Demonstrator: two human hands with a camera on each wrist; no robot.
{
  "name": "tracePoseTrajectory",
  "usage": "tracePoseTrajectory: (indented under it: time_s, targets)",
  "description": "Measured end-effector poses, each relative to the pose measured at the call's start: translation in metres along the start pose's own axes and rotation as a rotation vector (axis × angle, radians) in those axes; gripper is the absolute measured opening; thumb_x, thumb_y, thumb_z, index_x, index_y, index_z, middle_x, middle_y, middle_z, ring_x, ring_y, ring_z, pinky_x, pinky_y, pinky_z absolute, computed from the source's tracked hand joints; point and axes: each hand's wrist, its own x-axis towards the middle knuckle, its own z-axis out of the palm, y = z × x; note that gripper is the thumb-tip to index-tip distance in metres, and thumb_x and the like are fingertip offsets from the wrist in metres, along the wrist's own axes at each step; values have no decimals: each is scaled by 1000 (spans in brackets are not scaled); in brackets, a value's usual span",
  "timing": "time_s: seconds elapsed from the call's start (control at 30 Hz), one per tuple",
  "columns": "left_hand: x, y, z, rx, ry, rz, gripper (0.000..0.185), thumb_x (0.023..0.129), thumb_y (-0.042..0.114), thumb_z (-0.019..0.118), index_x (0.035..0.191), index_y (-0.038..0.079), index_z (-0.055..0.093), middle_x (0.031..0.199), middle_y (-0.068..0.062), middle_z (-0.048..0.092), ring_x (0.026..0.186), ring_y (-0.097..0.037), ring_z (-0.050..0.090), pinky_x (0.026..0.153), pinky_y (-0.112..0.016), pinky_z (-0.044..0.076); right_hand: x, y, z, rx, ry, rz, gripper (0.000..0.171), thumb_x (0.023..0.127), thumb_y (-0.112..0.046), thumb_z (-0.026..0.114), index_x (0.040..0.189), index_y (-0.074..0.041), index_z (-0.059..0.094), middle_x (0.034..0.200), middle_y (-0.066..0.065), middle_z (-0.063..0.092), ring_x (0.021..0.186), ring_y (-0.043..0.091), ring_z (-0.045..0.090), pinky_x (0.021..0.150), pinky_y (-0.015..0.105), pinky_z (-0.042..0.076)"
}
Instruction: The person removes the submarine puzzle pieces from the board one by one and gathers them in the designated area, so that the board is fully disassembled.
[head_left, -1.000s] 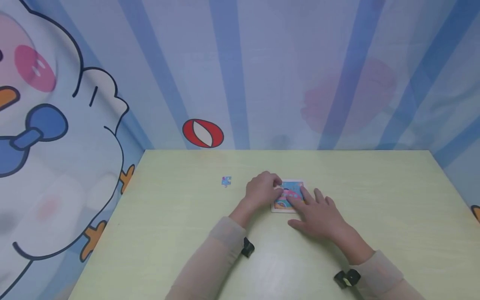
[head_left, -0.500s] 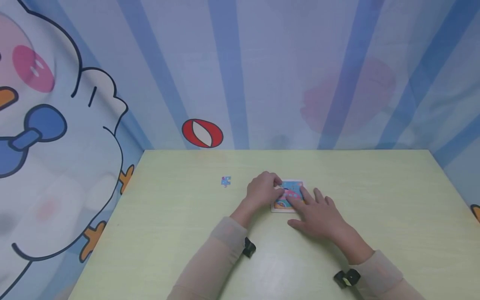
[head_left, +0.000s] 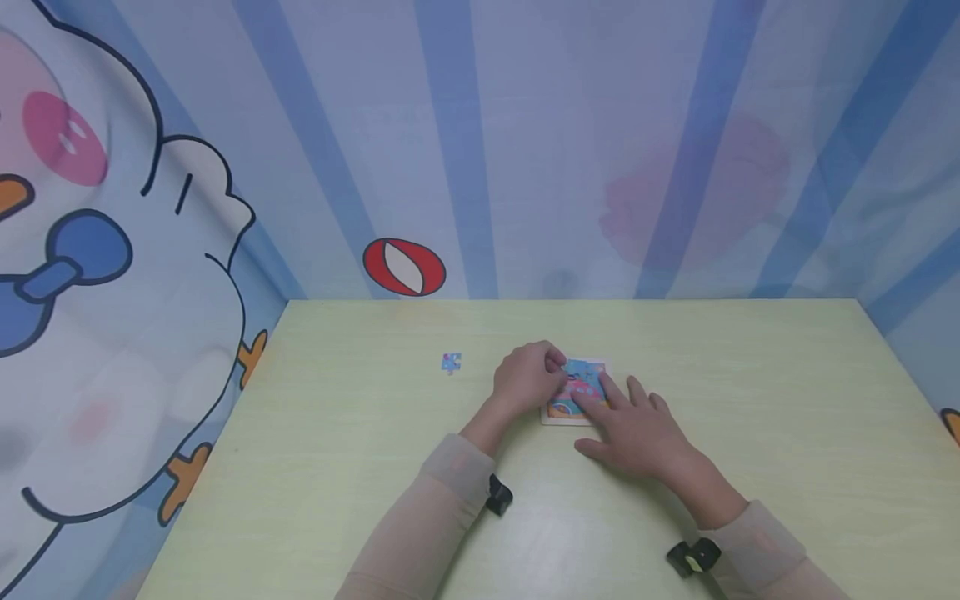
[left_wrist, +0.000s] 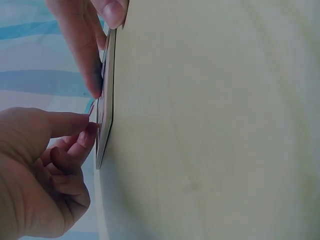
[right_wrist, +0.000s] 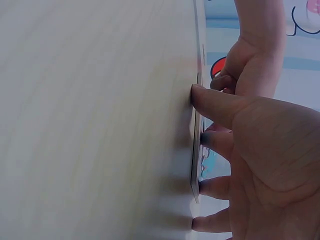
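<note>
A small picture puzzle (head_left: 564, 408) in blue, pink and orange lies flat in its pale tray (head_left: 557, 422), right of the table's middle. At its upper left edge my left hand (head_left: 525, 379) pinches a thin puzzle piece (left_wrist: 92, 106) between thumb and index finger; the piece stands tilted against the surface, and most of it is hidden by the fingers. My right hand (head_left: 637, 433) lies with fingers spread over the right side of the puzzle. Its fingertips press on the picture and the tray's edge, while the thumb touches the table near the front edge.
One loose blue and pink puzzle piece (head_left: 451, 362) lies on the pale yellow table (head_left: 337, 483), left of my left hand. A striped blue curtain (head_left: 555, 150) with cartoon prints rises behind the table and along its left side.
My left thumb and fingertips have shifted slightly up along the puzzle's left edge, uncovering a little more of the picture. The right hand and the loose piece have stayed in place.
</note>
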Motion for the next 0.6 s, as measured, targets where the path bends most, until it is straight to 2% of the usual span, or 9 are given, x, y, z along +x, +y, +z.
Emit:
tracePoseTrajectory:
  time_s: [0.33, 0.6]
  targets:
    - [-2, -6, -6, -86, 62, -20, 14, 93, 28, 75, 106, 23, 77, 96, 11, 74, 89, -12, 68, 75, -34, 51, 0, -1, 0, 5, 5, 2, 69, 99, -55, 61, 158, -20, 46, 165, 26, 28, 144, 63, 24, 106, 75, 28]
    - [-6, -25, -26, -149, 101, -22, 14, 96, 29, 72, 109, 23, 76, 101, 8, 74, 99, -18, 68, 81, -39, 51, 0, -1, 1, -3, 1, 9, 70, 99, -56, 60, 158, -21, 46, 165, 26, 28, 144, 62, 24, 106, 75, 29]
